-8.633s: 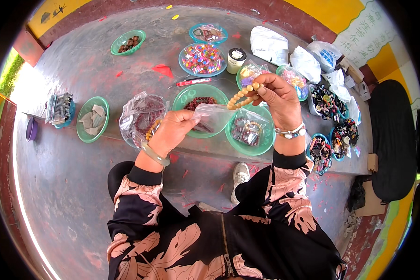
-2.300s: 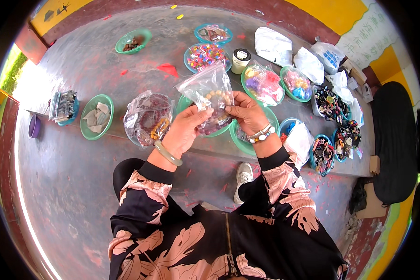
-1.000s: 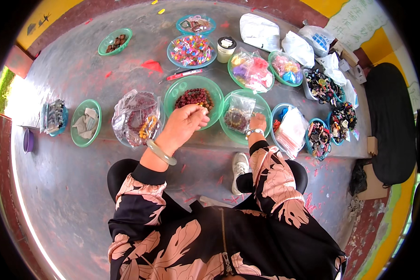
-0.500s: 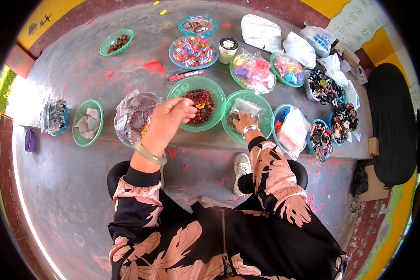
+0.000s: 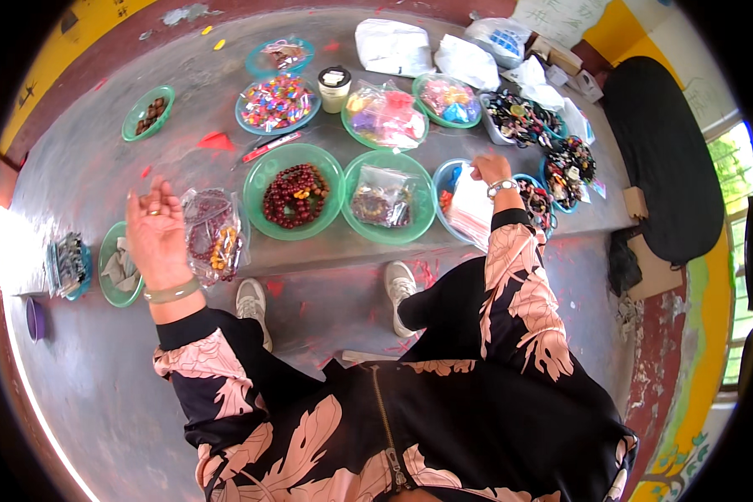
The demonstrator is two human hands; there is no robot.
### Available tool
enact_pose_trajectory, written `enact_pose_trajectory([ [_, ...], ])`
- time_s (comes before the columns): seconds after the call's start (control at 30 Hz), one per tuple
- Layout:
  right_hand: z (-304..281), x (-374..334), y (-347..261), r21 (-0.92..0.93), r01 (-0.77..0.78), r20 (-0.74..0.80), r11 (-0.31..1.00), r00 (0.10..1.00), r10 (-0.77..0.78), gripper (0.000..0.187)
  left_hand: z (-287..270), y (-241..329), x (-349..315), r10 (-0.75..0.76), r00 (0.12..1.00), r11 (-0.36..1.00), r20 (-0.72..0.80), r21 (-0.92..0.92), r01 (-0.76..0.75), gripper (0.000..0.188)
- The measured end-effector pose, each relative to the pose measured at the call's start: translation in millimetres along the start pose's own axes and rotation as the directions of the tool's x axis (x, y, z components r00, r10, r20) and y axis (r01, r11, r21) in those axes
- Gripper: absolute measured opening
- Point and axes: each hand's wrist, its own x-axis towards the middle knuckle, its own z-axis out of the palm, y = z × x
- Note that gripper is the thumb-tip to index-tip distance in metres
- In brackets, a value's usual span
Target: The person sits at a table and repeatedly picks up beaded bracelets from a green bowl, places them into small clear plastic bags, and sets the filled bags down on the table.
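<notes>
My left hand (image 5: 156, 233) is raised palm up at the left, fingers stretched and apart, holding nothing. Beside it lies a clear plastic bag of dark red and yellow beads (image 5: 217, 238). My right hand (image 5: 491, 171) is curled closed at the upper edge of a stack of flat white plastic bags (image 5: 466, 207) in a blue basin; whatever its fingertips pinch is hidden. Between my hands stand two green basins. One (image 5: 259, 219) contains dark red bead strings with some yellow beads (image 5: 295, 197). The other (image 5: 418, 219) holds a clear bag of dark beaded bracelets (image 5: 382, 201).
Behind are a basin of colourful wrapped pieces (image 5: 278, 102), a lidded cup (image 5: 334, 89) and a red-and-white marker (image 5: 272, 145). Dark hair ties (image 5: 519, 117) fill baskets at right. At left are a basin of pale cloths (image 5: 121, 274) and a purple cup (image 5: 35, 320).
My left hand has moved left, away from the bead basin, and has opened. My right hand has left the bag in the green basin and moved right to the white bags. The view has shifted right.
</notes>
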Motion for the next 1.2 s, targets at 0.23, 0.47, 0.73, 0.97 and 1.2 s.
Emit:
enact_pose_trajectory([
  [0.23,-12.3,-0.8,91.2,-0.566,-0.002,0.117,0.825,0.99,0.082,0.034,-3.9,8.1,7.1,-0.002,1.0,0.998,-0.028,-0.064,0.0,0.018],
  [0.47,26.5,-19.7,101.2,-0.839,0.258,0.314,0.479,0.949,0.04,0.029,-5.4,11.9,-2.8,-0.027,0.999,0.999,-0.035,-0.041,0.025,0.014],
  [0.73,44.3,-10.3,108.0,-0.865,0.248,0.309,0.436,0.948,0.074,0.029,0.9,-2.7,-1.4,-0.11,0.993,0.994,0.029,0.011,0.11,0.015],
  [0.97,47.3,-5.0,101.0,-0.883,0.267,0.323,0.386,0.942,0.086,0.029,8.5,-10.7,-7.2,-0.148,0.989,0.988,0.029,0.039,0.147,0.017],
  [1.2,49.5,22.4,127.5,-0.878,0.245,0.309,0.412,0.946,0.096,0.027,15.9,-17.0,-7.6,-0.184,0.983,0.981,-0.004,0.056,0.184,0.019],
])
